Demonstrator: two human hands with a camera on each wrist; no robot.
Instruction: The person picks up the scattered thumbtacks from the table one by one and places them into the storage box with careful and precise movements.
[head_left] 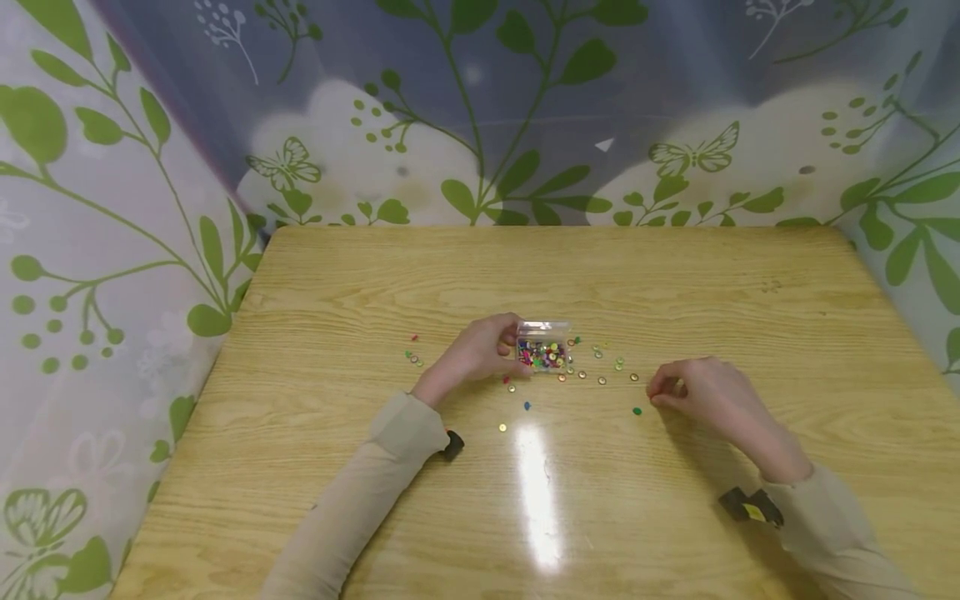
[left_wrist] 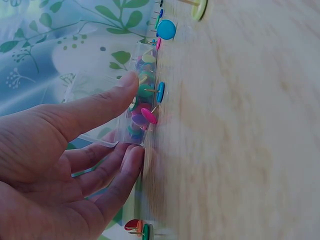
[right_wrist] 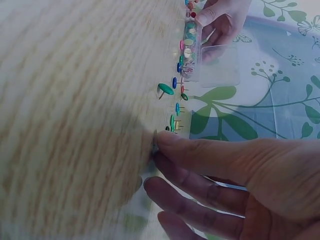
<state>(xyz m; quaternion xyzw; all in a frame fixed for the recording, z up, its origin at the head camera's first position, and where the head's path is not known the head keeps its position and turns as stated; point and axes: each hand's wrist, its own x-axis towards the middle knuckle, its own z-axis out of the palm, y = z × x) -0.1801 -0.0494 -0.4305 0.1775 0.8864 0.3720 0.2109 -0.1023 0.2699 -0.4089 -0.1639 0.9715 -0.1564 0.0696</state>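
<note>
Beige-cuffed, the left hand (head_left: 480, 350) grips an open, clear plastic box (head_left: 543, 328) of multicoloured round-headed thumbtacks (head_left: 542, 355) on the yellowish wooden table (head_left: 637, 500); the right hand (head_left: 708, 393) has thumb and forefinger together, any hold unclear. Loose tacks (head_left: 602, 381) lie between the hands, some farther left.

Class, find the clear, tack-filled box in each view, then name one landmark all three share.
Head: the box sits just right of and below centre.
Left wrist: the box is just left of centre.
Right wrist: the box is near the top, right of centre.
Shared landmark: the left hand, touching the box.
</note>
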